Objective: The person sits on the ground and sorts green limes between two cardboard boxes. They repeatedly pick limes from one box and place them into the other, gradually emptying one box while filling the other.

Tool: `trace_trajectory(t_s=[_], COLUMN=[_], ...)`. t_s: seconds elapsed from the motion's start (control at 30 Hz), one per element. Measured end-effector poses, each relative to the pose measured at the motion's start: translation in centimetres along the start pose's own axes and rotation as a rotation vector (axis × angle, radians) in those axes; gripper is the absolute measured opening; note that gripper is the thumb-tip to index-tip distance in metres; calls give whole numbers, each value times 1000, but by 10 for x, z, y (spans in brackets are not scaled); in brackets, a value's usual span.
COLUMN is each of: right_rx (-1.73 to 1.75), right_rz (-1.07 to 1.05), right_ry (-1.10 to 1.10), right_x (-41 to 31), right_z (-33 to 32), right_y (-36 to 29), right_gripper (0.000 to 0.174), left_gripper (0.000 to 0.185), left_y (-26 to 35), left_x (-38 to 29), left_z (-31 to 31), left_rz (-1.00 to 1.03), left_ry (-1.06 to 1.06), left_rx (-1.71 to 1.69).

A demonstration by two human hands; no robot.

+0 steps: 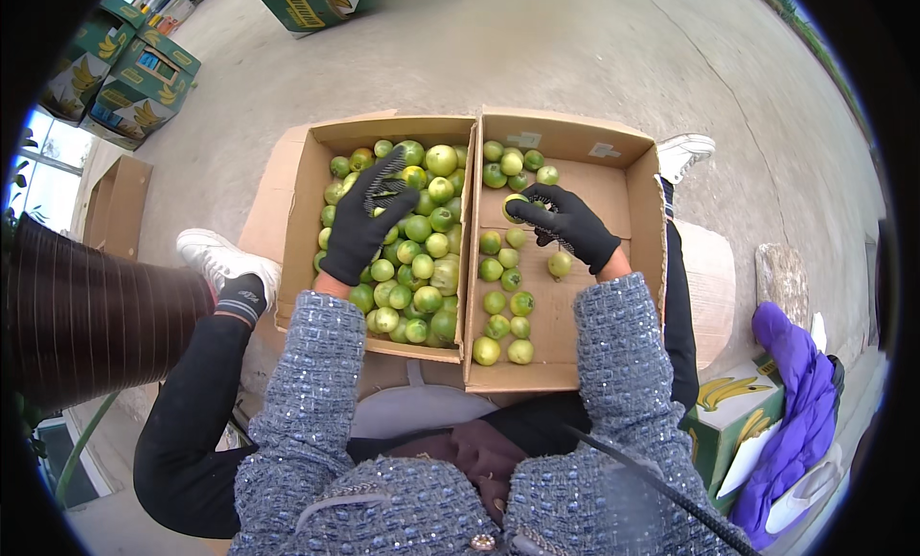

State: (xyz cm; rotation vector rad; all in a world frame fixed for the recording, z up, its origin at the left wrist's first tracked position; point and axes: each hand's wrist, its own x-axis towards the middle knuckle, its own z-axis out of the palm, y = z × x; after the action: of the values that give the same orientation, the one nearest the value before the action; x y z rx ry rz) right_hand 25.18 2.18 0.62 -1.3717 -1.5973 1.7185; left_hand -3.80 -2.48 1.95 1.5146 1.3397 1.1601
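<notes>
Two open cardboard boxes stand side by side before me. Many green tomatoes (417, 229) fill the left cardboard box (296, 232). My left hand (366, 214), in a black glove with a dotted grip, rests over them with thumb and fingers apart; whether a fruit lies under its palm is hidden. Over the right cardboard box (604, 326), my right hand (564, 222), gloved alike, pinches a yellow-green tomato (513, 206) between thumb and fingers. Beneath and around it, several tomatoes (522, 304) lie mostly along that box's left side, and a single pale one (559, 265) sits nearer its middle.
My legs in black trousers flank the boxes, with white shoes (230, 261) beyond. A big brown ribbed pot (108, 304) stands at left. Banana boxes (136, 81) are stacked at upper left. At lower right, a purple garment (798, 412) drapes by another banana box (740, 412).
</notes>
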Motion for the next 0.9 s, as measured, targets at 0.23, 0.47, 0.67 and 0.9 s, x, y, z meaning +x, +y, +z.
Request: trace_trajectory(t_s=[0.23,0.47,0.67,0.9], right_rx=[125,149,172,199], right_rz=[-78,-169,-177,-169], right_ry=[-206,-112,-109,-98], right_x=[1,4,8,9], right_z=[16,10,11,9], right_y=[5,4,11,12], right_gripper=[43,33,31,36], left_gripper=[47,28,44,50], left_y=[15,-31,-117,-121], left_x=[-15,39,58,49], left_z=[72,-31,-56,-73], left_rz=[76,-1,-336,-257], left_ry=[-220,497,223,344], left_rx=[-4,148,824,308])
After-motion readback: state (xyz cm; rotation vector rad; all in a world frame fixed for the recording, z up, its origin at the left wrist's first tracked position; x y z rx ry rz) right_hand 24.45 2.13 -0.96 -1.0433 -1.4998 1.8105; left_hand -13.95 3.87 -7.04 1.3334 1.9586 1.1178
